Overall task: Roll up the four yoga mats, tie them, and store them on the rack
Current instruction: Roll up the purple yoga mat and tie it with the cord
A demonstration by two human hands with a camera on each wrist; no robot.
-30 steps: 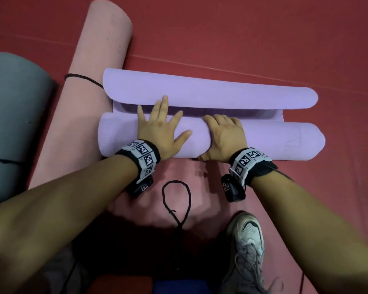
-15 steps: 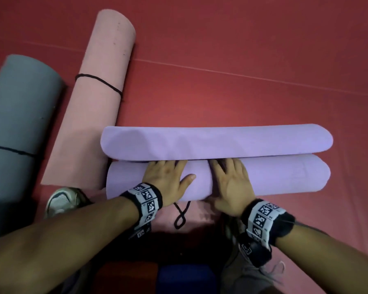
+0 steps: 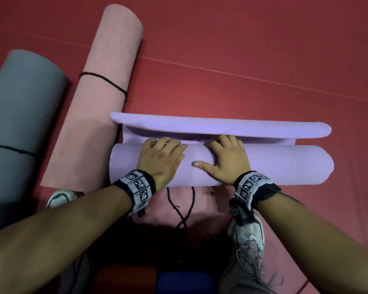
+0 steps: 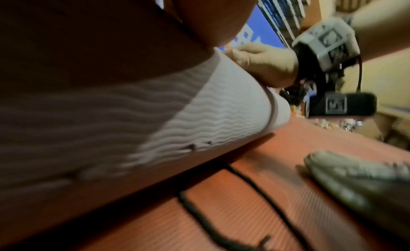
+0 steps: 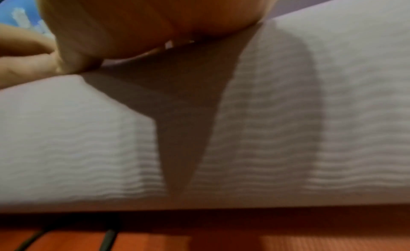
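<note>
A purple yoga mat [image 3: 274, 164] lies across the red floor, mostly rolled into a thick roll. Its far end [image 3: 242, 128] curls up, with a narrow flat strip between it and the roll. My left hand [image 3: 162, 158] and right hand [image 3: 223, 158] sit side by side on the middle of the roll, fingers curled over its far side and fingertips hidden. The right thumb stretches left along the roll. In the left wrist view the roll's wavy texture [image 4: 199, 114] fills the frame, with the right hand [image 4: 261, 61] on top. The right wrist view shows only the roll [image 5: 310, 114].
A loose black cord [image 3: 181, 204] lies on the floor just in front of the roll. A pink rolled mat [image 3: 102, 115] tied with a black cord and a grey rolled mat [image 3: 19, 115], also tied, lie to the left. My shoes [image 3: 249, 236] are close behind.
Half a second ago the roll lay tight against the curled far end; now a flat strip shows between them. My left fingers, spread flat a second ago, now curl over the roll.
</note>
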